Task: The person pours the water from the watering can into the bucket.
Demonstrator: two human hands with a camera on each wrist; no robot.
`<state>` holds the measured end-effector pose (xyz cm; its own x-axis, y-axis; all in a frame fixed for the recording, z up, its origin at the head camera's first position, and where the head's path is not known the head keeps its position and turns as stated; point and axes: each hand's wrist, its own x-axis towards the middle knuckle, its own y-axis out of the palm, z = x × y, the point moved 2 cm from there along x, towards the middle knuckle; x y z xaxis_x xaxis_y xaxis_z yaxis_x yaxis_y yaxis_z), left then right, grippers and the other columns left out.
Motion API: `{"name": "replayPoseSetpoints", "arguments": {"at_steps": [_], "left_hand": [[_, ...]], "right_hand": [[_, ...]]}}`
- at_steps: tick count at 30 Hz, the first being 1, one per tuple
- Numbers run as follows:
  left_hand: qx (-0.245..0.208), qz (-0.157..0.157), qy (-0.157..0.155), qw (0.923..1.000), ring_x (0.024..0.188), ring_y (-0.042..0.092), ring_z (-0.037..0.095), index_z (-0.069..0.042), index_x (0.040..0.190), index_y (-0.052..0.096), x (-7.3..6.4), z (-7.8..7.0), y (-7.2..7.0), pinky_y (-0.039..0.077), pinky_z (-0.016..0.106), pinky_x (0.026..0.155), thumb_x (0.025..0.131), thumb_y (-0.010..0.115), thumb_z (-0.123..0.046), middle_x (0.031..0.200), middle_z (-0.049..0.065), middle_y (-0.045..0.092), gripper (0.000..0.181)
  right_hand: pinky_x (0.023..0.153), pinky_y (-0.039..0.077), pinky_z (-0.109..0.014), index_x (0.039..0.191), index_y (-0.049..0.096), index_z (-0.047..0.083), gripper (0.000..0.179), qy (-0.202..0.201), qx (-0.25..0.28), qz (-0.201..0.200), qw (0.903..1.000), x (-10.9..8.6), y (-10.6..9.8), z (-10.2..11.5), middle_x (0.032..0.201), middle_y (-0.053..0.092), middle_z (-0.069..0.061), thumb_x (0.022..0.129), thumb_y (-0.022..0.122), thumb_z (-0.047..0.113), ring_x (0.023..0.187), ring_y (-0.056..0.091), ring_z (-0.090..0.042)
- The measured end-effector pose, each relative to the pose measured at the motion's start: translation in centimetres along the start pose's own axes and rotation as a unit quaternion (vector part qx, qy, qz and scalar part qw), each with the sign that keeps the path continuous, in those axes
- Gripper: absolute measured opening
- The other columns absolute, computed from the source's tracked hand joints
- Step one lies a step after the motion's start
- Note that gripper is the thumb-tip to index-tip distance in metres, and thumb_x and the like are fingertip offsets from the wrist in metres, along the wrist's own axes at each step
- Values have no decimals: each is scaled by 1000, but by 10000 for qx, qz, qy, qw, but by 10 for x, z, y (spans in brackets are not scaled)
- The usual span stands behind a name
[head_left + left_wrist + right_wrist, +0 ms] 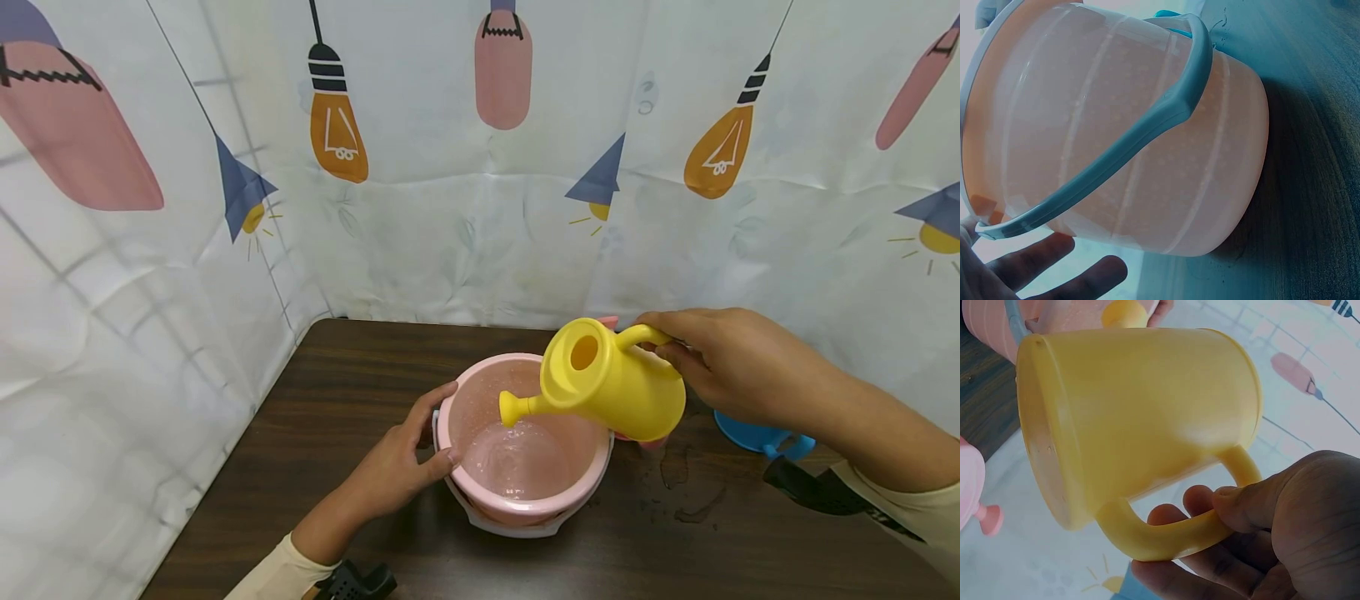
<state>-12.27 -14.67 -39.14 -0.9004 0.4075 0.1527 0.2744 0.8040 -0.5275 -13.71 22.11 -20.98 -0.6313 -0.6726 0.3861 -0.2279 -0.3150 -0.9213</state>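
Note:
My right hand (731, 358) grips the handle of a yellow watering can (630, 392). The can is tipped, its spout over the mouth of a pink bucket (528, 506). In the right wrist view, thumb and fingers wrap the yellow handle (1166, 540). Rippling water (517, 458) with bubbles lies inside the bucket. With my left hand (397, 471) I hold the bucket's left rim, thumb over the edge. In the left wrist view the grey bail handle (1129, 144) hangs against the bucket's side, and two fingers (1088, 278) extend below it.
A blue item with a loop handle (795, 446) sits on the dark wooden table (300, 450) to the right. Behind the yellow can, a pink object (609, 322) is mostly hidden; the right wrist view shows its pink spout (990, 519). Wet marks (697, 508) dot the table. Printed cloth (427, 233) hangs behind.

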Motion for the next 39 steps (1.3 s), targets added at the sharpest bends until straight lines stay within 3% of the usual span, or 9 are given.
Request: {"name": "replayPoseSetpoints", "arguments": {"at_steps": [39], "left_hand": [[115, 0, -97, 9999, 114, 65, 19, -42, 158, 25, 0, -1, 0, 49, 56, 96, 96, 66, -37, 125, 5, 67, 75]], "right_hand": [[65, 53, -36, 128, 69, 22, 43, -40, -14, -104, 9999, 3, 1, 4, 113, 74, 1, 90, 75, 1, 80, 63, -10]]}}
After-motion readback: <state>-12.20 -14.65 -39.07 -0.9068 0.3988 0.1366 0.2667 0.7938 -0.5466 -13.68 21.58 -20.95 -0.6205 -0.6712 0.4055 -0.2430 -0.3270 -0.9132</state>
